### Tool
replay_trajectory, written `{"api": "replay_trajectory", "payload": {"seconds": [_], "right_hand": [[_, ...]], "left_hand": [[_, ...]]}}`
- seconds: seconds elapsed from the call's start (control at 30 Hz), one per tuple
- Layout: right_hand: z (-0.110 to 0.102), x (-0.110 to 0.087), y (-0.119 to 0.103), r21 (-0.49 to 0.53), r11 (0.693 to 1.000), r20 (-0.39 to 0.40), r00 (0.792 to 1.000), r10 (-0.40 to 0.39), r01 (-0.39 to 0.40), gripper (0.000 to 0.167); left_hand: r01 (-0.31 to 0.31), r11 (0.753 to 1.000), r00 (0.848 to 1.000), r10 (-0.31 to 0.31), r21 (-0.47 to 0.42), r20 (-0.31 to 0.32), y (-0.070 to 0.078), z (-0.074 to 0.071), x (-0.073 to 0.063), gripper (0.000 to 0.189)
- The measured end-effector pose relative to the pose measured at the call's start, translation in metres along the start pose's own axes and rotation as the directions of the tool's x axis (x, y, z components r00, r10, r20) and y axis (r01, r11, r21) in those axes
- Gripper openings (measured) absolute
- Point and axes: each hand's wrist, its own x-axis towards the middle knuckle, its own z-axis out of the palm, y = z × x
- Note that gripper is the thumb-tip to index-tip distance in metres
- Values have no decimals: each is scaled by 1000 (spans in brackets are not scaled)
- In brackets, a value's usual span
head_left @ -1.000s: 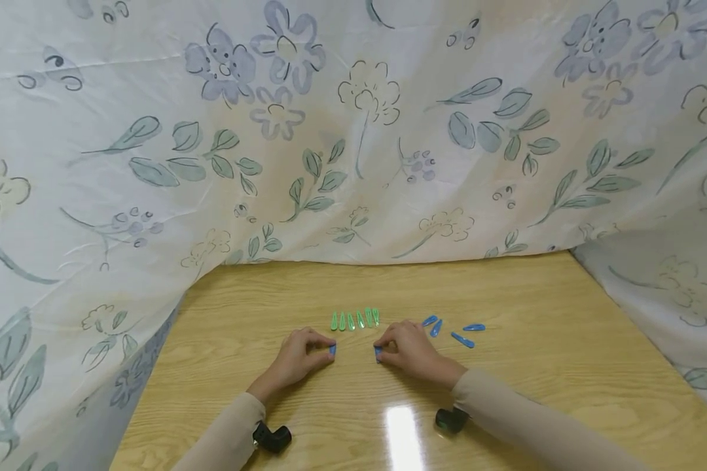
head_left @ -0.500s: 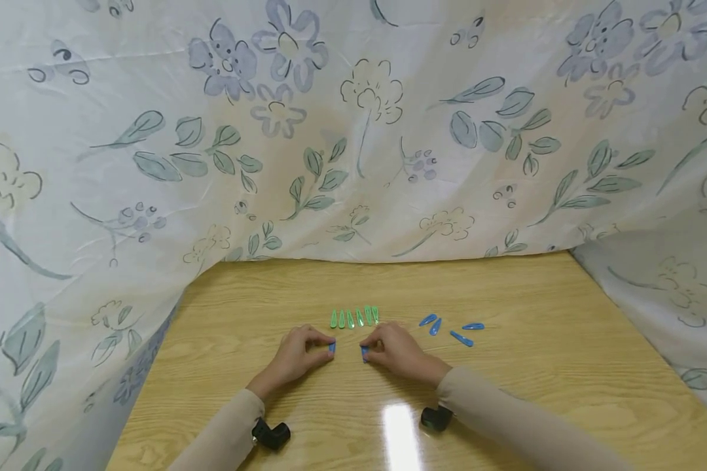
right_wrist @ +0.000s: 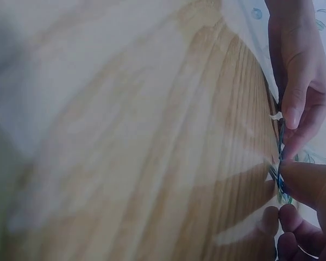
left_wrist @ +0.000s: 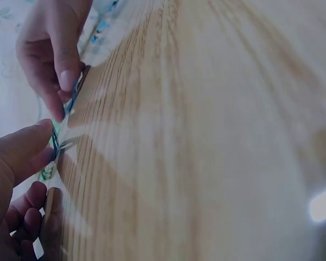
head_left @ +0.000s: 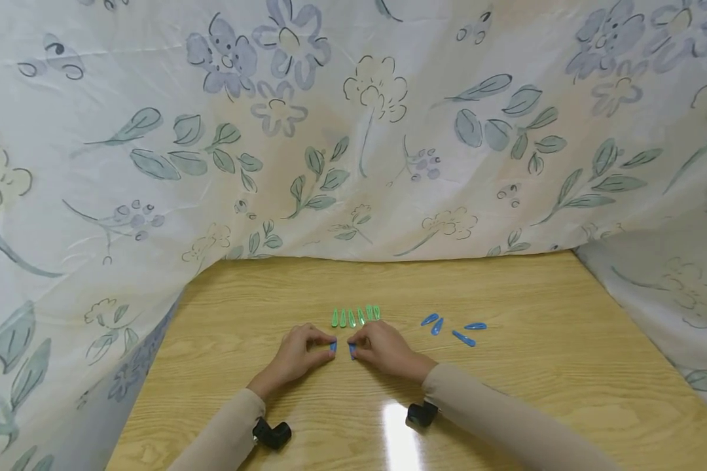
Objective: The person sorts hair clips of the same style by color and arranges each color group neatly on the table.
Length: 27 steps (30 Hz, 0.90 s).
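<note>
Pinching one blue clip [head_left: 333,347] in the fingers of the left hand [head_left: 298,352] and a second blue clip [head_left: 352,351] in the right hand [head_left: 381,347] — just beside the first, at its three o'clock. With green clips [head_left: 351,318] beyond at twelve — loose blue clips [head_left: 437,326] toward three.

Glare [head_left: 402,435] streaks the table [head_left: 324,412]; wrist views are dim.

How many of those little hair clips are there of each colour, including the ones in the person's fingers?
Green clips in a row: 6
Loose blue clips lying on the table: 4
Left-hand blue clip, pinched by the left hand: 1
Right-hand blue clip, pinched by the right hand: 1
Total: 12 clips, 6 green and 6 blue
</note>
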Motion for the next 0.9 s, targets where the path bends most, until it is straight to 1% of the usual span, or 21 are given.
{"api": "replay_trajectory", "payload": {"seconds": [0.2,0.4,0.57,0.9], "right_hand": [[0,6,-5,19,1000,11,1000,7,-7,20],[3,10,-8,13,1000,2,1000,-17,17,20],[7,11,-9,27,999,-6,1000,-26,27,20],[9,11,-8,62,998,24,1000,7,-9,22]], "left_hand": [[14,1000,1000,-14,0,0,1,-1,1,23],[14,1000,1000,-14,8,-5,2,-1,1,23],[17,1000,1000,-17,10,-6,1,1,-1,24],[15,1000,1000,-15,9,-17,2,4,-4,23]]}}
